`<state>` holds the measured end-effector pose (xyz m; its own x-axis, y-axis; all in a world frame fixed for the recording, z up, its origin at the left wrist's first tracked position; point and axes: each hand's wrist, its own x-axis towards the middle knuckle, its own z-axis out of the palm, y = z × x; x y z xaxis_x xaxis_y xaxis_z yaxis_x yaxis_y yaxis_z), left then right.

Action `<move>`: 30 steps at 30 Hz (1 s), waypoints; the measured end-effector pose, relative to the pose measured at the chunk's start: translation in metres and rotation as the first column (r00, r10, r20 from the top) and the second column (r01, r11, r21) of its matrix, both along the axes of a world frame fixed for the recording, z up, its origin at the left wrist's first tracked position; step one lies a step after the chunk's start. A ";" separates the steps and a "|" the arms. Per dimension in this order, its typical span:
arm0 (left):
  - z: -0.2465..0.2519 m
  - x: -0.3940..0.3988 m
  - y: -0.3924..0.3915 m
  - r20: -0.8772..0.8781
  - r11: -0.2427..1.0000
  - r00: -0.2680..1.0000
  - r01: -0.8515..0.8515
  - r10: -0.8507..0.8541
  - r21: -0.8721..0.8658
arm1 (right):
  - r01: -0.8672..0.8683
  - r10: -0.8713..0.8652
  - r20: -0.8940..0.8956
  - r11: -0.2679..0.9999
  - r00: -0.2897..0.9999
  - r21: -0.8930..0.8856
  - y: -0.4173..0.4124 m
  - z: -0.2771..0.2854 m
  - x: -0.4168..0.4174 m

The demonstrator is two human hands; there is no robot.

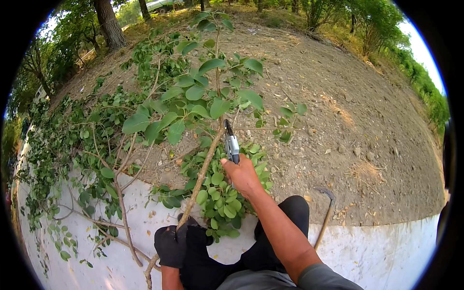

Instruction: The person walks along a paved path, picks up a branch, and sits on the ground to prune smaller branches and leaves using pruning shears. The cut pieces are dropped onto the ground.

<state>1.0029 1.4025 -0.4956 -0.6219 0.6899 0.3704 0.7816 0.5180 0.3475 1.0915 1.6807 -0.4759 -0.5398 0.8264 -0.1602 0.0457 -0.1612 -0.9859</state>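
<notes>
A long leafy branch (200, 178) rises at a slant in front of me, its thick lower end near my lap. In a dark glove, my left hand (171, 245) grips the bare wood low down. My bare right hand (242, 175) holds pruning shears (232, 144) by the handles, blades pointing away from me. The blade tips lie against or just beside the branch's right side, where a thin side shoot (253, 128) leaves it; contact is hard to tell. Broad green leaves (195, 92) spread above the blades.
Cut leafy branches (72, 145) heap up on the left, over a pale concrete slab (380, 250) and bare soil (326, 119). A sickle (326, 217) with a wooden handle lies right of my knee. Leafy sprigs (226, 203) lie between my legs. Trees (110, 25) stand behind.
</notes>
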 end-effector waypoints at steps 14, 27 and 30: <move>0.007 -0.002 -0.002 0.053 0.996 0.998 -0.032 0.036 -0.085 | -0.050 -0.016 -0.273 0.970 0.962 -0.236 -0.023 0.035 0.045; 0.006 0.007 -0.001 -0.005 0.999 0.999 -0.046 0.046 -0.028 | -0.459 0.102 -0.529 0.649 0.842 -0.606 -0.041 0.073 0.022; 0.004 0.006 -0.002 -0.041 1.000 0.999 -0.023 0.023 -0.019 | -0.456 0.096 -0.527 0.647 0.844 -0.612 -0.045 0.080 0.023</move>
<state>1.0093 1.4007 -0.4917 -0.6222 0.6830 0.3826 0.7828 0.5424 0.3048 1.1141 1.6361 -0.3959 -0.8774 0.3613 -0.3156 -0.1657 -0.8457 -0.5072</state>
